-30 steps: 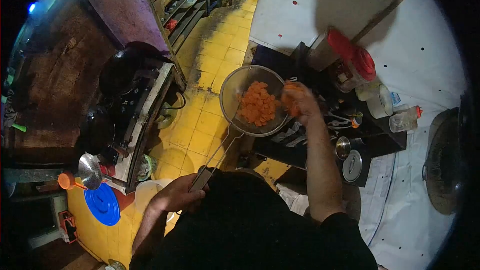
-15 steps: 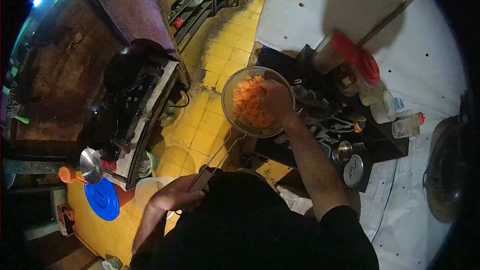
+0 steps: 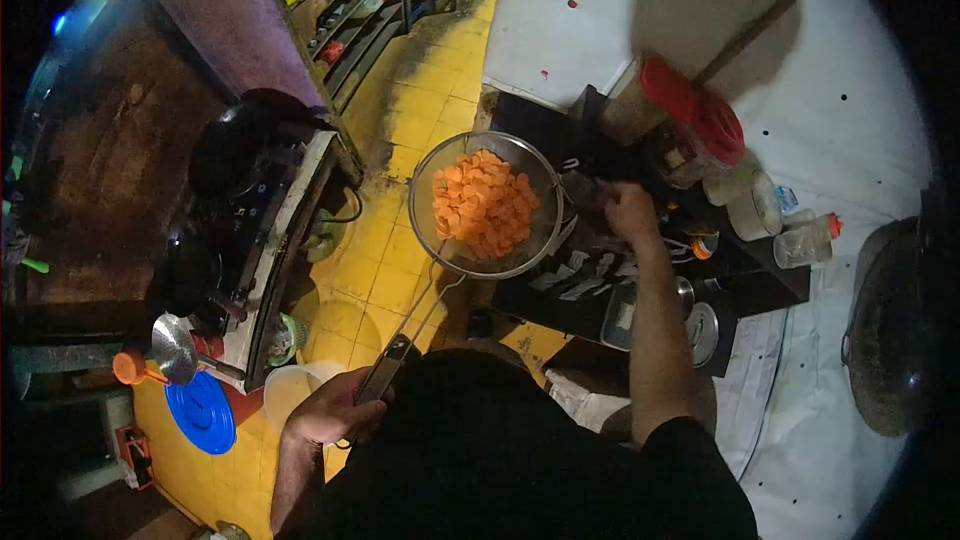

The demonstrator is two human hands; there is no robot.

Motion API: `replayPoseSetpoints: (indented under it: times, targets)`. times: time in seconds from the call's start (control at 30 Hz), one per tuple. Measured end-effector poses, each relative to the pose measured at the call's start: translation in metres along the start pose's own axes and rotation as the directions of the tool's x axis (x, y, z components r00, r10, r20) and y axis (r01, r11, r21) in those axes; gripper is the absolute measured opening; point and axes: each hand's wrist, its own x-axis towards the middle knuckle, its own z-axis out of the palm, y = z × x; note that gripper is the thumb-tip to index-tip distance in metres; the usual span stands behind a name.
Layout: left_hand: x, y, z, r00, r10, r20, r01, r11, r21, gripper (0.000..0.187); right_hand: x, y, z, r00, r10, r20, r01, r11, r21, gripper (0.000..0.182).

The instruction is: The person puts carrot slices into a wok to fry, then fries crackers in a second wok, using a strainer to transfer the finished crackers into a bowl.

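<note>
Seen from above, we hold a wire-mesh strainer by its long handle, our left hand wrapped shut around the grip near our body. The round basket of the strainer hangs over the yellow tiled floor, just beside the edge of a dark worktop, and it is heaped with orange carrot slices that fill most of its bowl. Our right hand rests over the dark worktop, close to the right rim of the strainer; we cannot tell whether its fingers are curled on anything or loose. Farther along the worktop stand a container with a red lid, a clear plastic bottle with a red cap lying on its side, and a small metal pot with its lid; their contents cannot be made out. To our left, a black pot sits on the stove, with a metal ladle and a blue lid near its front.
</note>
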Motion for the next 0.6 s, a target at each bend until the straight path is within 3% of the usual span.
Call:
replayPoseSetpoints:
  times: [0.03,0.07,0.1,0.13,0.17,0.2,0.23,0.33,0.4,0.5,0.53,0.6]
  targets:
    - [-0.001,0.001,0.001,1.000,-0.004,-0.011,0.004,1.000,-0.005,0.020,0.011,0.024,0.016,0.951,0.072,0.301,0.021,0.955,-0.295,0.023]
    - [0.000,0.004,0.003,1.000,-0.026,0.004,0.026,0.999,-0.024,0.020,0.022,0.051,0.036,0.816,0.217,0.536,0.137,0.828,-0.543,0.030]
    - [0.000,0.007,0.004,0.999,-0.046,0.016,0.047,0.998,-0.046,0.020,0.019,0.099,0.064,0.813,0.202,0.546,0.153,0.831,-0.535,0.030]
    - [0.000,0.008,0.006,0.999,-0.048,-0.004,0.047,0.997,-0.053,0.020,0.027,0.142,0.094,0.816,0.246,0.523,-0.303,0.953,0.026,0.036]
    - [0.001,0.009,0.009,0.999,-0.034,-0.003,0.034,0.999,-0.030,0.020,0.039,0.169,0.133,0.788,0.296,0.540,-0.601,0.563,0.568,0.044]
    - [0.002,0.008,0.012,1.000,-0.018,-0.001,0.018,1.000,-0.009,0.020,0.044,0.161,0.136,0.786,0.282,0.551,-0.599,0.569,0.563,0.044]
    - [0.003,0.004,0.013,1.000,-0.016,-0.018,0.016,1.000,-0.018,0.020,0.013,0.177,0.129,0.805,0.255,0.535,-0.555,0.642,0.529,0.045]
    - [0.002,0.000,0.018,0.998,0.066,-0.003,-0.066,0.992,-0.104,0.018,0.026,0.140,0.144,0.852,0.176,0.493,-0.409,0.812,0.417,0.049]
    - [-0.002,0.010,0.025,0.999,0.005,-0.047,-0.002,0.998,0.058,0.017,0.022,0.152,0.129,0.874,0.124,0.470,-0.305,0.893,0.332,0.052]
    - [-0.001,0.000,0.026,0.997,-0.031,-0.069,0.033,0.999,0.018,0.016,0.072,0.103,0.137,0.900,0.016,0.435,-0.105,0.978,0.182,0.057]
    - [-0.001,-0.004,0.028,0.997,-0.033,-0.076,0.033,0.999,0.011,0.016,0.024,0.134,0.116,0.904,-0.021,0.426,-0.038,0.991,0.128,0.058]
    - [0.000,-0.007,0.031,0.990,-0.034,-0.136,0.042,0.997,0.059,0.017,0.045,0.089,0.125,0.911,-0.090,0.403,0.091,0.996,0.017,0.061]
